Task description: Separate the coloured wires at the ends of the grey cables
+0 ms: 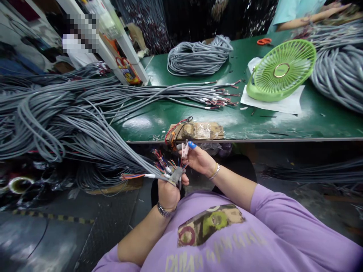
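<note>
My left hand (168,193) is closed around a bundle of grey cables (138,160) near their ends. Something grey, perhaps a finger covering, wraps the thumb area and hides part of the grip. Thin coloured wires (160,160) fan out from the cable ends, and one end with orange wires (133,176) points left. Just to the right, my right hand (201,160) has a blue covering on one fingertip. Its fingers pinch a small pale clip-like piece (185,150) at the table edge, close above the wires in the left hand.
A wooden block (198,130) with tape and wires sits at the green table's (235,128) front edge. Behind it lie more grey cables (181,92), a coiled bundle (198,56), a green fan (280,71) and orange-handled scissors (264,41). A co-worker's arm (309,20) shows at back right.
</note>
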